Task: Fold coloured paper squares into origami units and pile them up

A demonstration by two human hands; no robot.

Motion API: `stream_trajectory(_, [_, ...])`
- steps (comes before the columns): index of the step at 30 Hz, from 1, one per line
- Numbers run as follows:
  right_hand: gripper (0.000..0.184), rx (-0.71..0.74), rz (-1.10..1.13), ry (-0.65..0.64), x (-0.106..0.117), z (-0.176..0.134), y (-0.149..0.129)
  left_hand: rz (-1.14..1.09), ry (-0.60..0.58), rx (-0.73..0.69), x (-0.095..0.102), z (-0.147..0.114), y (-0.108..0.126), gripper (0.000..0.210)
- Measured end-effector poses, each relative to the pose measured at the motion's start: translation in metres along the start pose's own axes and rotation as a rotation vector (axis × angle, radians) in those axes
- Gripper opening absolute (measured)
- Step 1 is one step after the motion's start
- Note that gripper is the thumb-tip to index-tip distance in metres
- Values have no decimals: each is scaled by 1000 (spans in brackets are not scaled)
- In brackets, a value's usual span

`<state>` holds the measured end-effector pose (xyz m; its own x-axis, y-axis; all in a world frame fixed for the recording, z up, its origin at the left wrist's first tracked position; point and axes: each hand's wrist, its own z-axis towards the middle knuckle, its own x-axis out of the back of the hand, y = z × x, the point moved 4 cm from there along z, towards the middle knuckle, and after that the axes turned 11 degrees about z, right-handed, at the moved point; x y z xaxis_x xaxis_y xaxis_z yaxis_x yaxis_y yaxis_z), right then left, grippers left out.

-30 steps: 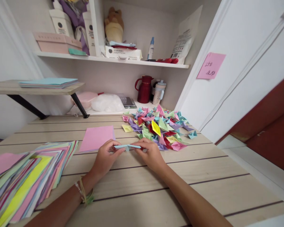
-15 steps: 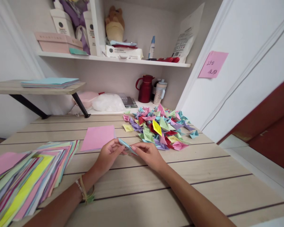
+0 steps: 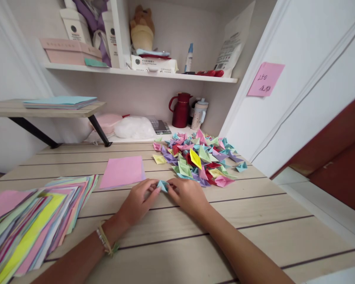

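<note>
A small light-blue folded paper boat (image 3: 163, 185) is held between both hands, low over the table, its pointed middle facing me. My left hand (image 3: 140, 197) pinches its left end between thumb and fingers. On the other end, my right hand (image 3: 187, 195) has its thumb and fingers closed; they hide that side of the paper. Just beyond my right hand lies a heap of folded paper boats (image 3: 205, 156) in many colours. Pink square paper (image 3: 122, 172) lies flat past my left hand, with a purple sheet showing under its edge.
Fanned coloured paper sheets (image 3: 44, 221) cover the table's left side. A raised wooden stand (image 3: 6, 108) bears a stack of blue-topped paper (image 3: 60, 101). At the back are a dark red jug (image 3: 182, 110), a tumbler (image 3: 199, 114) and a white plastic bag (image 3: 135, 127).
The blue paper went from a narrow, slanted strip to a peaked boat shape facing me. Both hands have shifted slightly right and lower, and the right hand has turned more palm-down.
</note>
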<state>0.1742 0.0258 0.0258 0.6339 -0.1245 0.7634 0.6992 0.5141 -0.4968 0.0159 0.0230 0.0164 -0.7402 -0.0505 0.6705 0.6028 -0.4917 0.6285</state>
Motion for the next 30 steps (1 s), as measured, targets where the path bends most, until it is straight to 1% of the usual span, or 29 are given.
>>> stream_trajectory(2, [21, -5, 96, -8, -1, 0, 1, 28, 9, -41, 0, -1, 2, 21])
stream_trajectory(5, [33, 23, 275, 3, -2, -1, 0, 58, 13, -82, -1, -2, 1, 30])
stream_trajectory(8, [36, 46, 449, 59, -5, -1, -1, 102, 6, -76, -2, -2, -2, 41])
stream_trajectory(11, [31, -57, 669, 122, -11, 0, 5, 106, -5, -67, -3, -2, -4, 44])
stream_trajectory(12, [30, -105, 771, 111, -14, 1, 7, 95, -12, -69, -3, -2, -5, 44])
stream_trajectory(15, [25, -215, 1094, 23, -23, 4, 13, 50, -49, -70, -2, -1, -5, 44])
stream_trajectory(18, [25, -281, 1294, 20, -23, 6, 18, -39, -74, -56, 0, 0, -6, 42])
stream_trajectory(21, [29, -291, 1349, 19, -21, 7, 20, -194, -57, 7, 2, 3, -9, 37])
stream_trajectory(25, [32, -270, 1323, -25, -20, 6, 19, -382, 45, 151, 7, 6, -13, 29])
stream_trajectory(28, [33, -263, 1266, -53, -20, 5, 18, -452, 93, 202, 9, 7, -14, 21])
stream_trajectory(30, [32, -256, 1245, -55, -19, 5, 16, -474, 77, 218, 8, 6, -15, 22])
